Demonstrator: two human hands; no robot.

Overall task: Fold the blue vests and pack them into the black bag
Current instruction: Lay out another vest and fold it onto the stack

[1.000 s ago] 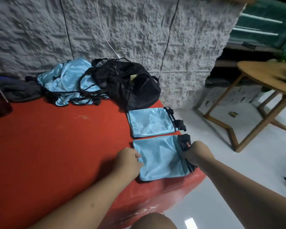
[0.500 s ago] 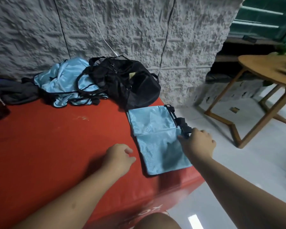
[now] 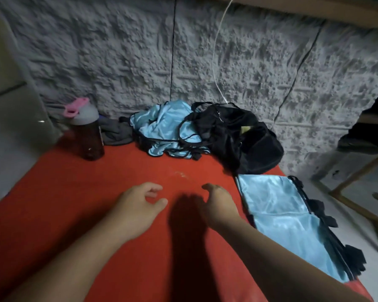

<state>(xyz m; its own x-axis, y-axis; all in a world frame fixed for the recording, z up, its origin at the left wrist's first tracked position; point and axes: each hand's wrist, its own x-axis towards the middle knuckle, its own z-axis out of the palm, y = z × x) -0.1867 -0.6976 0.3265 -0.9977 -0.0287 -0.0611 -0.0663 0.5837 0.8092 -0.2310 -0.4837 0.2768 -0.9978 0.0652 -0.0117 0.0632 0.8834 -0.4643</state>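
Far left, back of the red surface (image 3: 63, 214): dark brownish water bottle (image 3: 86, 136) with grey lid and pink flip cap, standing upright near the wall. Just right of it a dark grey cloth (image 3: 115, 134) bunched against the textured grey wall (image 3: 118, 51).

Next right, a heap of unfolded blue vests (image 3: 164, 129), crumpled, black straps trailing over them, touching the black bag (image 3: 238, 138). Bag slumps at the back right of the surface, top looks open, something yellowish visible inside; contents otherwise too dark to tell. A white cord (image 3: 216, 51) hangs down the wall to just behind the bag.

Centre foreground: left hand (image 3: 138, 205) over bare red surface, fingers loosely curled, thumb apart from them, holding nothing. Right hand (image 3: 218, 205) just beside it, fingers relaxed and slightly bent, also empty; contact with the surface unclear, shadow directly beneath. Both hands are apart from every vest.

Right edge of the surface: folded blue vests (image 3: 282, 214) lie flat, one overlapping the other in a row running front to back, black buckle straps sticking out off their right side. The far one sits just in front of the bag. Further right, part of a wooden table leg (image 3: 358, 171) on pale floor.
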